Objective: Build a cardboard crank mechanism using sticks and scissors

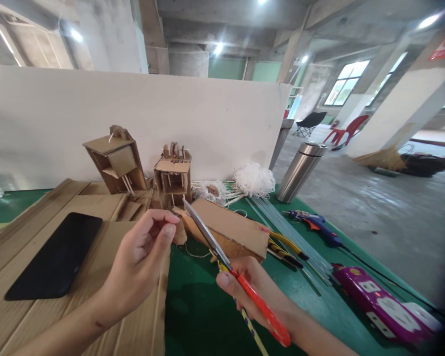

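Red-handled scissors sit closed in the right hand, whose fingers wrap the handles. Left hand fingers pinch a cardboard scrap above the green surface near its front edge; cutting well likely means steadying the scrap close to the blades.

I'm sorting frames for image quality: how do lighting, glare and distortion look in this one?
Head view: evenly lit by ceiling lamps, which flare white, and the windows blow out. Wide-angle bending curves the white board and pillars; the corners darken. The left hand, right hand and scissors are sharp, while the power strip at the edge is softer.
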A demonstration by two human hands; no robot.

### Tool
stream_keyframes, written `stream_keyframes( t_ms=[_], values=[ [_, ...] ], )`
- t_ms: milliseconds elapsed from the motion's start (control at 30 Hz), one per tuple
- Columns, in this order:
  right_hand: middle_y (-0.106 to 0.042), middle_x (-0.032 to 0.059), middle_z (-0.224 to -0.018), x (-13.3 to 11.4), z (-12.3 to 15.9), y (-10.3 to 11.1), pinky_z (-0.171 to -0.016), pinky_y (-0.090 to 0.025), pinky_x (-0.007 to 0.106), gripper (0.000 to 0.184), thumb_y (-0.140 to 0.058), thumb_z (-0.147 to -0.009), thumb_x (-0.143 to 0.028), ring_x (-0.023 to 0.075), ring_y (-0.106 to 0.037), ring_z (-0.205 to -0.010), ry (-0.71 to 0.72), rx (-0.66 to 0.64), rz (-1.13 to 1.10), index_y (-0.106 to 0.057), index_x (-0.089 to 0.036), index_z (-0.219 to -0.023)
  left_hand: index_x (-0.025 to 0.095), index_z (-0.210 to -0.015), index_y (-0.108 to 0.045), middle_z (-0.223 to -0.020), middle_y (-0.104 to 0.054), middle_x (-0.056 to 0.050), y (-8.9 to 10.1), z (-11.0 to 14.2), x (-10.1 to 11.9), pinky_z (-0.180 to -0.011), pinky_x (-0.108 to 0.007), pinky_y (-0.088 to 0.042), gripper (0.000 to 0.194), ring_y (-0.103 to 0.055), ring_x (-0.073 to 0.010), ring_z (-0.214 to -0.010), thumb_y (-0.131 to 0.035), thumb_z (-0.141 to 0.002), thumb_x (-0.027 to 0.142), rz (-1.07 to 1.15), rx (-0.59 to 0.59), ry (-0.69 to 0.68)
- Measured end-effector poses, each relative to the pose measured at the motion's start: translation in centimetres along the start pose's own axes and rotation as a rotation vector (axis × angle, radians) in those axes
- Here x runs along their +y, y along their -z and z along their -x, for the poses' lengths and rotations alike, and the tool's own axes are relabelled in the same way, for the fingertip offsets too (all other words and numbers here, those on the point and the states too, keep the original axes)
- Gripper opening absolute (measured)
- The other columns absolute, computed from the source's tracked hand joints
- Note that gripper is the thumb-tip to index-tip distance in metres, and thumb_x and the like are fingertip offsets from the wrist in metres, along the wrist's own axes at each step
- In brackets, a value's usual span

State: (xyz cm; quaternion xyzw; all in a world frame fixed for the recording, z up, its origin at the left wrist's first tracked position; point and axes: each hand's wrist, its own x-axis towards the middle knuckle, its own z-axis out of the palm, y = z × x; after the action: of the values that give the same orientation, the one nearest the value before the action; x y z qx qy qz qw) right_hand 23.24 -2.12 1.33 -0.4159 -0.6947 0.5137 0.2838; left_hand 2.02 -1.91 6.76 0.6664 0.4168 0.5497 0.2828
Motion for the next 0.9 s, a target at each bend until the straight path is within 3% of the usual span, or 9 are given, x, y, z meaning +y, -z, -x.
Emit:
stream_keyframes(
  t_ms=[200, 300, 433, 567, 667, 800, 900],
  values=[
    [-0.023, -0.0083, -0.051, -0.4, 0.1, 0.0, -0.036, -0.018, 0.020, 0.067, -0.041, -0.074, -0.087, 0.0057, -0.025, -0.041, -0.034, -0.019, -0.014, -0.030, -0.023, -0.060, 0.023, -0.098, -0.058, -0.084, -0.065, 0.000, 0.0, 0.5, -0.4, -0.068, -0.023, -0.052, 0.007, -0.064, -0.0141, -0.077, -0.052, -0.094, 0.023, 0.040, -0.044, 0.060],
    [-0.030, -0.0081, -0.048, 0.3, 0.2, -0.3, -0.036, -0.028, 0.019, 0.065, -0.041, -0.077, -0.084, 0.0065, -0.034, -0.039, -0.019, 0.005, -0.057, -0.033, -0.022, -0.061, 0.023, -0.097, -0.057, -0.085, -0.064, 0.000, 0.1, 0.5, -0.7, -0.067, -0.024, -0.051, 0.005, -0.063, -0.0141, -0.076, -0.054, -0.092, 0.023, 0.031, -0.067, 0.084],
    [-0.035, -0.0080, -0.044, 1.1, 0.4, -0.6, -0.044, -0.043, 0.024, 0.061, -0.042, -0.082, -0.078, 0.0089, -0.043, -0.037, 0.070, 0.149, -0.165, -0.040, -0.021, -0.061, 0.021, -0.092, -0.057, -0.077, -0.058, 0.001, 0.4, -0.3, -1.7, -0.066, -0.027, -0.049, 0.014, -0.060, -0.0152, -0.071, -0.044, -0.091, 0.017, -0.067, -0.137, 0.091],
    [-0.046, -0.0042, -0.052, 0.5, 0.6, -0.4, -0.043, -0.041, 0.023, 0.055, -0.051, -0.083, -0.071, 0.0093, -0.046, -0.041, 0.109, 0.331, -0.239, -0.050, -0.018, -0.065, 0.020, -0.070, -0.052, -0.074, -0.053, 0.000, 0.9, -1.1, -3.7, -0.063, -0.029, -0.043, 0.022, -0.054, -0.0158, -0.066, -0.036, -0.082, 0.011, -0.343, -0.230, 0.086],
    [-0.049, -0.0025, -0.056, -0.3, 0.6, -0.2, -0.042, -0.040, 0.023, 0.052, -0.056, -0.083, -0.067, 0.0091, -0.046, -0.043, 0.067, 0.448, -0.224, -0.056, -0.017, -0.068, 0.022, -0.067, -0.045, -0.069, -0.053, 0.000, 1.0, -1.3, -5.3, -0.064, -0.030, -0.040, 0.021, -0.054, -0.0184, -0.068, -0.034, -0.081, 0.012, -0.575, -0.289, 0.116],
    [-0.051, -0.0005, -0.057, -0.5, 0.3, 0.3, -0.038, -0.037, 0.022, 0.052, -0.062, -0.076, -0.067, 0.0105, -0.046, -0.043, -0.003, 0.530, -0.185, -0.058, -0.017, -0.067, 0.023, -0.082, -0.051, -0.073, -0.061, -0.001, 0.2, -1.3, -6.1, -0.064, -0.031, -0.040, 0.018, -0.060, -0.0213, -0.071, -0.035, -0.087, 0.016, -0.696, -0.345, 0.232],
    [-0.054, 0.0013, -0.058, 0.3, 0.5, 1.2, -0.036, -0.034, 0.022, 0.052, -0.067, -0.071, -0.067, 0.0107, -0.046, -0.043, -0.058, 0.596, -0.157, -0.057, -0.017, -0.064, 0.020, -0.113, -0.051, -0.077, -0.064, -0.003, -0.6, -1.7, -5.8, -0.063, -0.032, -0.039, 0.026, -0.064, -0.0245, -0.072, -0.038, -0.091, 0.026, -0.766, -0.344, 0.286]
  ],
)
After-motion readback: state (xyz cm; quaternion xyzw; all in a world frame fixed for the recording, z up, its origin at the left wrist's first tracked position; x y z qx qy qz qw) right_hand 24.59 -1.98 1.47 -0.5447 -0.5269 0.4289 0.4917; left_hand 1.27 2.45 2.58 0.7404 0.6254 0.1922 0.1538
